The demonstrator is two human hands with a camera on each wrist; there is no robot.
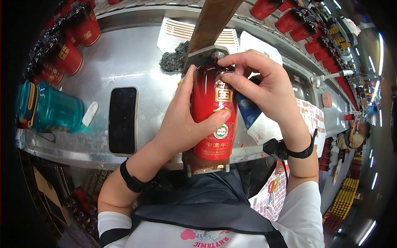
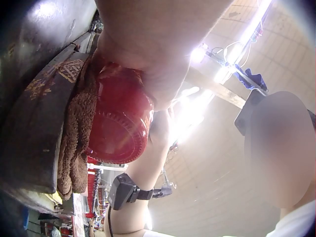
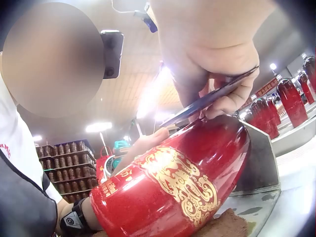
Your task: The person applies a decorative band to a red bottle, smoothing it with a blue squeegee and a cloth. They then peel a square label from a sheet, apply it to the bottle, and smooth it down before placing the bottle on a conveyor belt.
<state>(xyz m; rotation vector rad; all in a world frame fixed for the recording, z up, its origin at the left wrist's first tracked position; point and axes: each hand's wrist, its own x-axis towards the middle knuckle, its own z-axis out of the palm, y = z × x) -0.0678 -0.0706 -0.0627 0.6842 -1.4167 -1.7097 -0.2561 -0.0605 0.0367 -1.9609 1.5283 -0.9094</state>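
A glossy red bottle [image 1: 213, 151] with gold characters lies on a folded brown cloth [image 2: 76, 138] over a support, its base toward me. My left hand [image 1: 184, 118] grips the bottle's body, thumb across the front and fingers along its left side. At the dark shoulder near the neck, my right hand [image 1: 266, 84] has thumb and forefinger close together on the surface. The curled fingers of that hand also hold a thin, dark blue flat sheet [image 3: 210, 101], which hangs beside the bottle. What the right fingertips touch is partly hidden; I cannot tell if they pinch a decal.
A black phone [image 1: 123, 120] and a teal jug [image 1: 56, 107] are on the metal bench to the left. Dark steel wool [image 1: 174, 58] sits by a wooden post [image 1: 213, 25]. More red bottles [image 1: 66, 56] stand left and right. White printed sheets [image 1: 310, 120] lie at the right.
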